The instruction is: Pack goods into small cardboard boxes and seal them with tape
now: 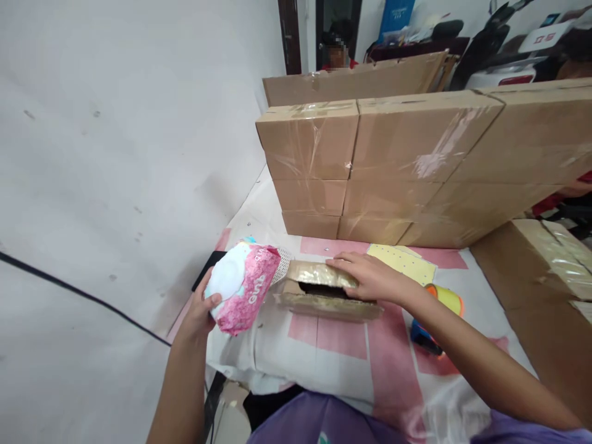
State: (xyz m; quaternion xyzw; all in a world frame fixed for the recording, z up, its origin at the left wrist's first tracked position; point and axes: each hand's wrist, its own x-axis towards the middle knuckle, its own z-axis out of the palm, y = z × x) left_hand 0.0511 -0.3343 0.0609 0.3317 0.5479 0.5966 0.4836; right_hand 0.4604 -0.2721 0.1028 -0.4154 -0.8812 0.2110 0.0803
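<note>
Gentle pressure suits the pack [250,287] pinched in the left hand [204,305], while the right hand [365,275], pinching or not I cannot tell, best steadies the box [324,304] right of that grip.

Soft, bright light leaves whitish glare on the clear tape [430,163].

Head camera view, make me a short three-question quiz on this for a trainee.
1. Which hand holds the pink-and-white packet?
2. True or false: the small cardboard box is fully closed.
3. The tall taped partition beyond that box is made of: A) glass, B) cardboard, C) metal.

Key:
1. The left hand.
2. False; a dark gap shows beside the right hand.
3. B.
</note>
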